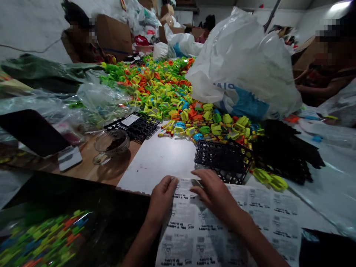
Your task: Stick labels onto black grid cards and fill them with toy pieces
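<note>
A white sheet of printed barcode labels [267,218] lies on the table right before me. My left hand [162,198] rests on its upper left corner with fingers curled down onto the paper. My right hand [214,193] lies on the sheet beside it, fingertips pinched at a label near the top edge. Just beyond the hands sits a black plastic mesh basket [222,159]. Behind that spreads a large heap of small bright plastic pieces [164,92] in yellow, green, orange and blue.
A big white plastic bag [244,63] stands at the right of the heap. Black mesh trays [139,128], a glass cup [111,144] and a dark phone on a stand [33,131] are at left. Black parts [283,152] are piled at right. Other people sit at the far left and right.
</note>
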The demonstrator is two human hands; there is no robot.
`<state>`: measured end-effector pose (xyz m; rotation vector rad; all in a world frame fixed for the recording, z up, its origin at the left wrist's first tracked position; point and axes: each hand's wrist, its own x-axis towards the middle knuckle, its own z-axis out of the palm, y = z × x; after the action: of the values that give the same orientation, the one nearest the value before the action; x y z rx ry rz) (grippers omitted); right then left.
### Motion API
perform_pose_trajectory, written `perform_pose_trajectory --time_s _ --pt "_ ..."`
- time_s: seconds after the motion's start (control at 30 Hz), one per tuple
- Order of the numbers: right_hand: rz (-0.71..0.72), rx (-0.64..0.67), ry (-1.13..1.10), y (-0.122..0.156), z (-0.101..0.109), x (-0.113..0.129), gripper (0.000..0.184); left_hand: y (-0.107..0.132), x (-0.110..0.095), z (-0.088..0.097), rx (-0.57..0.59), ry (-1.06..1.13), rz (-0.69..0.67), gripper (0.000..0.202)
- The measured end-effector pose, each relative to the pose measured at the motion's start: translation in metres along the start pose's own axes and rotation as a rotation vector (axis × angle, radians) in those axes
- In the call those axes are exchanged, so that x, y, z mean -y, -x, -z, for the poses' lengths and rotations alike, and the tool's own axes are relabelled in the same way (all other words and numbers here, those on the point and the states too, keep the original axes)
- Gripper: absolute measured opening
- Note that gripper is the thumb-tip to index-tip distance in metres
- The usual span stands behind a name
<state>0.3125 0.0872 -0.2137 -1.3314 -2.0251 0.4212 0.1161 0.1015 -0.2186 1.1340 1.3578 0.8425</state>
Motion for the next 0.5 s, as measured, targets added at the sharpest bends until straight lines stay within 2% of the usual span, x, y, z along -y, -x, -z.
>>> perform_pose_trajectory --time_s 0.1,0.27,0.37,0.5 --pt "-0.028 0.101 -0.103 -0.018 -0.026 0.014 0.02 0.002 -0.006 0.009 -0.002 -0.012 -0.028 0.032" --pt "-0.058 0.16 -0.205 -0.026 -0.026 0.003 0.006 0.002 -0.008 0.023 0.057 0.042 0.001 0.035" --pt "-0.041 0.16 -0.179 -0.031 -0.027 0.004 0.009 -0.001 -0.006 0.023 0.082 0.129 0.035 0.039" --pt "0.043 0.055 -0.143 -0.035 -0.039 0.016 0.025 -0.003 -0.006 0.02 0.051 0.098 0.005 0.04"
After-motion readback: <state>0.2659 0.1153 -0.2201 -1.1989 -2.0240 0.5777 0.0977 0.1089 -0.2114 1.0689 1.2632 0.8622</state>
